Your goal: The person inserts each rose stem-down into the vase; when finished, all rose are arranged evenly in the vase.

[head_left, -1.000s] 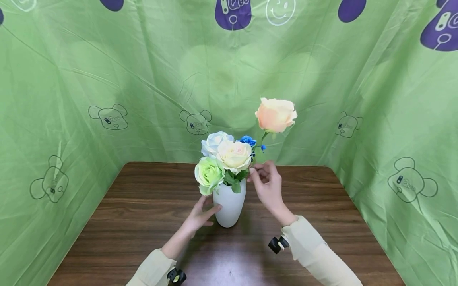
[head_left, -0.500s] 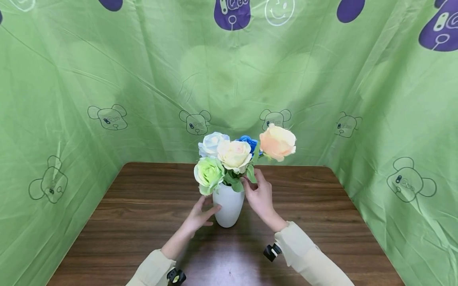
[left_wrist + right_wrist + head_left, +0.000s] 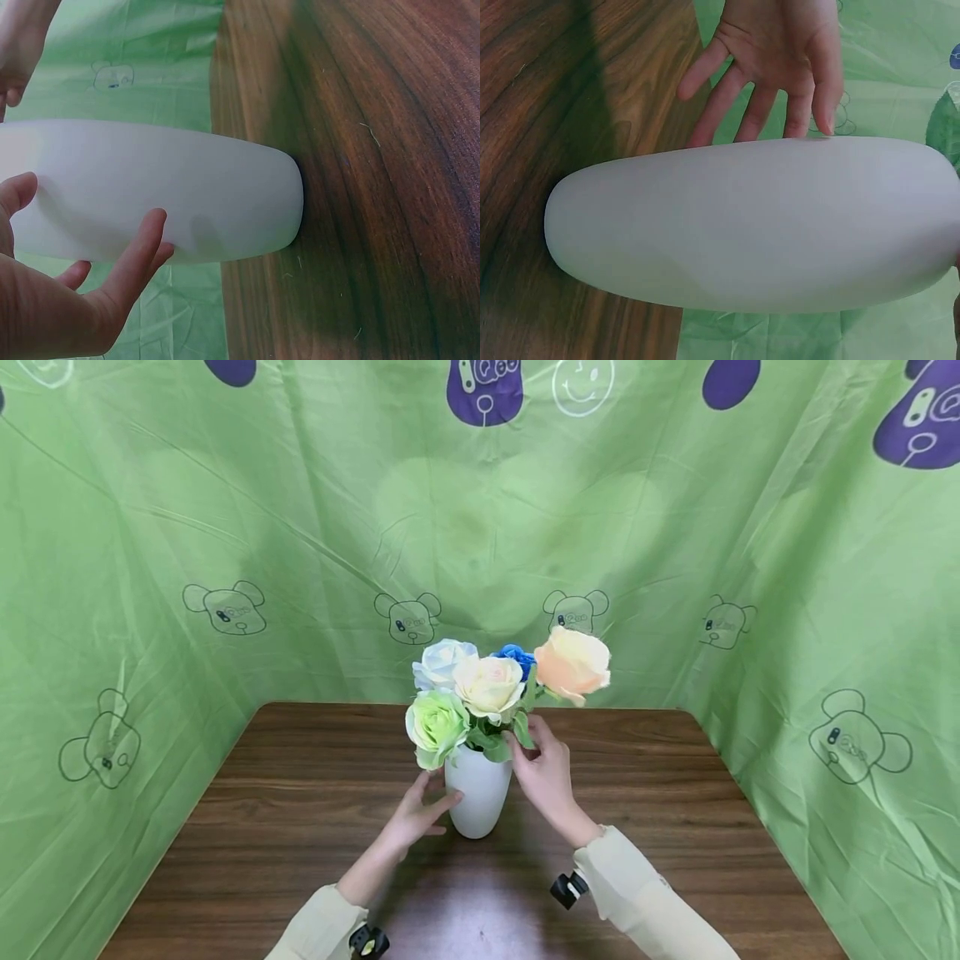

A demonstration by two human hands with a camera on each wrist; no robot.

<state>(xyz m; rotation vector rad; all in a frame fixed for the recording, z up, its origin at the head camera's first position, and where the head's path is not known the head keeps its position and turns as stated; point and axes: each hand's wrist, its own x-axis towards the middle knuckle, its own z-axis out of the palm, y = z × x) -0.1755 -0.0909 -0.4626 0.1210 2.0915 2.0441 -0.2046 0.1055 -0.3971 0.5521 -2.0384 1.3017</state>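
Note:
A white vase [image 3: 477, 802] stands upright on the table, holding a light blue rose [image 3: 444, 664], a cream rose [image 3: 491, 687], a green rose [image 3: 437, 725] and a blue flower [image 3: 514, 658]. My left hand [image 3: 412, 814] has its fingers spread at the vase's left side. Those fingers [image 3: 724, 97] look fairly straight against the vase in the right wrist view. At the mouth's right side, my right hand [image 3: 546, 772] pinches the stem of a peach rose [image 3: 573, 664], whose bloom leans right. Leaves and fingers hide the pinched stem.
The brown wooden table [image 3: 300, 785] reaches back to green cloth [image 3: 480, 527] hung on three sides. A black wrist device [image 3: 570, 889] sits at the right sleeve, another one [image 3: 369, 941] at the left.
My right hand has moved left and down to the vase mouth, lowering the peach rose from above the other flowers to about their height. My left hand has stayed at the vase.

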